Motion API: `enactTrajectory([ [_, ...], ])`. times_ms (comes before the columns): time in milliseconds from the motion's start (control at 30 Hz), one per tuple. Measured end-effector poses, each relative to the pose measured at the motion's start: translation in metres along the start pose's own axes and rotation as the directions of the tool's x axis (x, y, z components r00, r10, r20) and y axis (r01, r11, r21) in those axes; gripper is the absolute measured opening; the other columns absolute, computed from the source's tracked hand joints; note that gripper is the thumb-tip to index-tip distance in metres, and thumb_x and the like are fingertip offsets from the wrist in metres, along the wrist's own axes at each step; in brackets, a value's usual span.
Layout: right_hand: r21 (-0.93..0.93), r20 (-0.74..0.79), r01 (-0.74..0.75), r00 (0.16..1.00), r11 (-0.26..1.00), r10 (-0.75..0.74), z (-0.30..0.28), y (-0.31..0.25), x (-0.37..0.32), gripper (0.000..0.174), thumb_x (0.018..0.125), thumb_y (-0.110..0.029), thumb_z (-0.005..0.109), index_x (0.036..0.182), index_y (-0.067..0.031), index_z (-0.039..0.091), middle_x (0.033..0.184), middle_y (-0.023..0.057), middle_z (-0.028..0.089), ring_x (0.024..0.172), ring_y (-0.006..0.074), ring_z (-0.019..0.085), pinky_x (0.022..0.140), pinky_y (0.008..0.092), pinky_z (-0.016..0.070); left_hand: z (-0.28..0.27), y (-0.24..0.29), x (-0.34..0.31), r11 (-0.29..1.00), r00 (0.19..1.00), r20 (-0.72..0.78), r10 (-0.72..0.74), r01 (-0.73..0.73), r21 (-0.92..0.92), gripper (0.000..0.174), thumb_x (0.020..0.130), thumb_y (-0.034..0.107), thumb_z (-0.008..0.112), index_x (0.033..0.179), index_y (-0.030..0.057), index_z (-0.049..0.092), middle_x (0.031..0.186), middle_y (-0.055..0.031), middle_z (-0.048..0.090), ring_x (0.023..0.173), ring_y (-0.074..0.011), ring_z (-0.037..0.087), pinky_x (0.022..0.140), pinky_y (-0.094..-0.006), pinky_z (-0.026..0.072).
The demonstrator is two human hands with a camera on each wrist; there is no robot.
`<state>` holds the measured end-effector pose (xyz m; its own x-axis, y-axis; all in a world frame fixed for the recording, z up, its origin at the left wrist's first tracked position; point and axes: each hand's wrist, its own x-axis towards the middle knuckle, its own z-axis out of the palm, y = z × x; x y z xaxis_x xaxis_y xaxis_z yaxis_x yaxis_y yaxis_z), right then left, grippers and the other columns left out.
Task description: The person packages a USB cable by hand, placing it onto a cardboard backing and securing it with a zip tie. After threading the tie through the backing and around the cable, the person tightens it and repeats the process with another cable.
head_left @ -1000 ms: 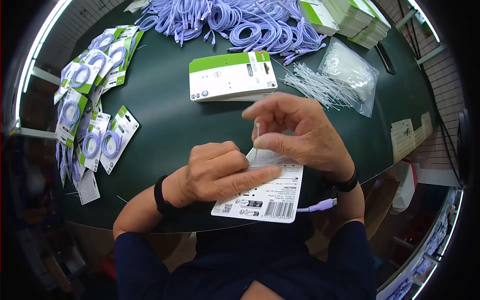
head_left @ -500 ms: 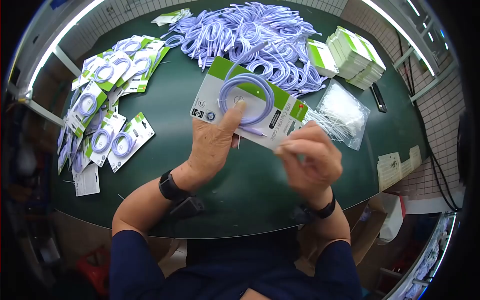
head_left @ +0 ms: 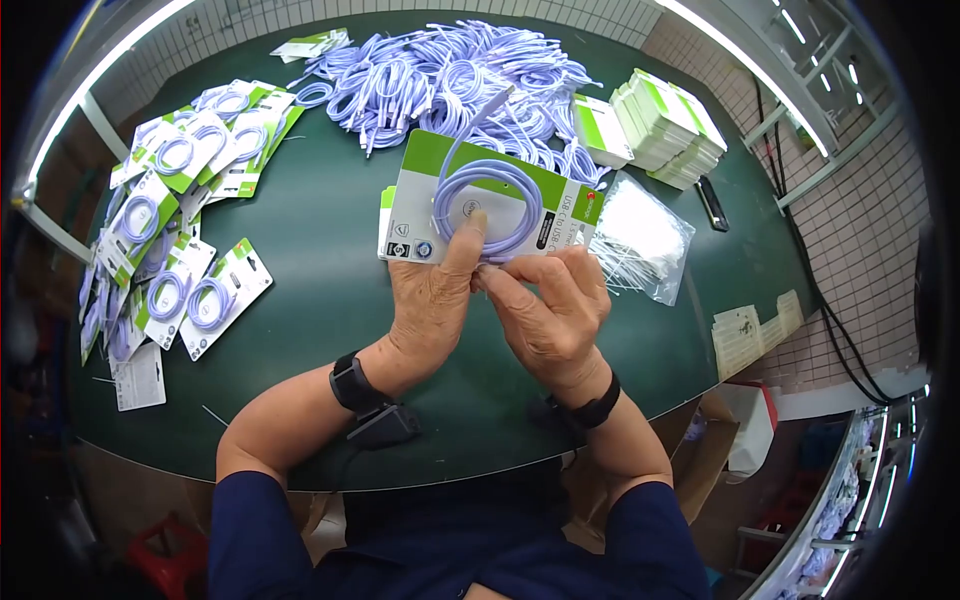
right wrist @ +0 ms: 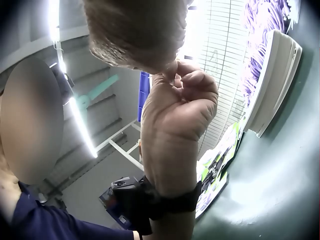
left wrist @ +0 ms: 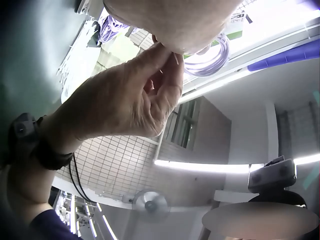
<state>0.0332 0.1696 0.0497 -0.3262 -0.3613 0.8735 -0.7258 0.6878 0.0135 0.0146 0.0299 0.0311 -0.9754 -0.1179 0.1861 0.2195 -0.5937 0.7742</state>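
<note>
A white-and-green card faces up in the head view, with a coiled lilac cable on its front and one cable end pointing above the top edge. My left hand grips the card's lower edge, thumb pressed over the coil. Close beside that thumb, the fingertips of my right hand pinch something thin below the card's lower edge. From the left wrist, a thin white tie shows by the pinching fingers of the right hand. The fingers behind the card are mostly hidden.
Carded cables pile up on the left. Loose lilac cables heap at the back, with card stacks to their right. A bag of white ties and a dark object lie on the right. Another card stack sits behind the held card.
The card, earlier back side up under my left hand, was turned front side up and lifted. Since then it has tilted less, and my right hand has moved left from its right corner to the lower edge.
</note>
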Motion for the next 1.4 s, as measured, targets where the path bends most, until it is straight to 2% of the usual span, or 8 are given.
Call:
enactTrajectory([
  [233, 0.0, -0.016, 0.022, 1.0, 1.0, -0.022, 0.008, 0.001, -0.002, 0.025, 0.071, -0.001, 0.086, 0.092, -0.0076, 0.076, 0.087, 0.0012, 0.067, 0.071, 0.0204, 0.059, 0.061, 0.0345, 0.0447, -0.001, -0.008, 0.005, 0.994, 0.994, 0.029, 0.101, -0.102, 0.041, 0.024, 0.1, 0.01, 0.07, 0.121, 0.0045, 0.061, 0.104, -0.0025, 0.068, 0.081, -0.005, 0.064, 0.058, -0.021, 0.0501],
  [300, 0.11, -0.001, 0.053, 0.999, 0.993, -0.053, 0.001, -0.006, -0.002, 0.025, 0.072, 0.0, 0.085, 0.093, -0.0069, 0.075, 0.088, 0.0021, 0.068, 0.071, 0.0206, 0.06, 0.06, 0.0337, 0.0466, -0.004, -0.008, 0.008, 0.992, 0.992, 0.031, 0.121, -0.121, 0.031, 0.024, 0.1, 0.01, 0.07, 0.121, 0.0044, 0.061, 0.104, -0.0027, 0.069, 0.082, -0.0051, 0.064, 0.059, -0.021, 0.0507],
  [400, 0.209, 0.007, 0.062, 0.998, 0.976, -0.065, 0.004, -0.007, -0.002, 0.026, 0.072, 0.001, 0.085, 0.095, -0.0064, 0.074, 0.09, 0.003, 0.068, 0.071, 0.0209, 0.061, 0.059, 0.0327, 0.0482, -0.011, 0.013, 0.011, 0.974, 0.974, 0.052, -0.219, 0.215, 0.073, 0.025, 0.1, 0.008, 0.069, 0.123, 0.003, 0.06, 0.109, -0.004, 0.069, 0.089, -0.0067, 0.065, 0.067, -0.0228, 0.0542],
  [433, 0.248, 0.004, 0.057, 0.998, 0.967, -0.06, 0.007, -0.006, -0.003, 0.026, 0.072, 0.001, 0.084, 0.095, -0.0063, 0.074, 0.091, 0.0035, 0.068, 0.071, 0.0211, 0.062, 0.059, 0.0323, 0.0489, -0.011, 0.014, 0.011, 0.973, 0.974, 0.052, -0.222, 0.218, 0.075, 0.025, 0.1, 0.008, 0.069, 0.123, 0.003, 0.06, 0.109, -0.004, 0.069, 0.089, -0.0067, 0.065, 0.067, -0.0228, 0.0542],
  [567, 0.238, 0.04, 0.095, 0.993, 0.967, -0.107, 0.012, 0.0, -0.005, 0.028, 0.073, 0.002, 0.084, 0.096, -0.0059, 0.072, 0.093, 0.0054, 0.068, 0.071, 0.0215, 0.062, 0.057, 0.0317, 0.0493, -0.011, 0.013, 0.011, 0.991, 0.987, 0.095, -0.131, 0.133, -0.012, 0.025, 0.1, 0.008, 0.07, 0.122, 0.0021, 0.06, 0.11, -0.0043, 0.069, 0.093, -0.0078, 0.066, 0.072, -0.024, 0.0552],
  [667, 0.194, 0.056, 0.128, 0.988, 0.973, -0.141, 0.011, 0.005, -0.001, 0.028, 0.073, 0.003, 0.084, 0.096, -0.0059, 0.071, 0.094, 0.0063, 0.068, 0.07, 0.0216, 0.062, 0.057, 0.0317, 0.049, -0.009, 0.008, 0.012, 0.998, 0.996, 0.062, 0.058, -0.057, -0.011, 0.025, 0.1, 0.009, 0.07, 0.122, 0.0022, 0.06, 0.11, -0.0042, 0.069, 0.095, -0.0088, 0.065, 0.076, -0.0253, 0.0556],
  [1200, 0.064, -0.03, -0.04, 0.999, 0.997, 0.042, 0.022, -0.001, 0.006, 0.027, 0.074, 0.006, 0.081, 0.097, -0.0029, 0.07, 0.095, 0.0096, 0.069, 0.07, 0.0232, 0.062, 0.057, 0.0335, 0.0494, -0.016, -0.001, 0.008, 0.976, 0.985, 0.113, 0.132, -0.149, 0.156, 0.028, 0.101, 0.009, 0.071, 0.126, 0.0022, 0.059, 0.111, -0.0038, 0.068, 0.094, -0.0095, 0.066, 0.075, -0.0247, 0.0565],
  [1400, 0.111, -0.004, -0.081, 0.997, 0.99, 0.082, 0.024, 0.005, 0.003, 0.027, 0.074, 0.008, 0.081, 0.097, -0.0013, 0.07, 0.097, 0.0122, 0.073, 0.071, 0.0249, 0.067, 0.058, 0.0341, 0.0539, -0.019, 0.0, 0.004, 0.998, 0.995, 0.077, -0.063, 0.064, 0.001, 0.031, 0.102, 0.011, 0.071, 0.128, 0.0016, 0.059, 0.111, -0.0043, 0.068, 0.095, -0.0112, 0.066, 0.075, -0.0266, 0.0588],
])
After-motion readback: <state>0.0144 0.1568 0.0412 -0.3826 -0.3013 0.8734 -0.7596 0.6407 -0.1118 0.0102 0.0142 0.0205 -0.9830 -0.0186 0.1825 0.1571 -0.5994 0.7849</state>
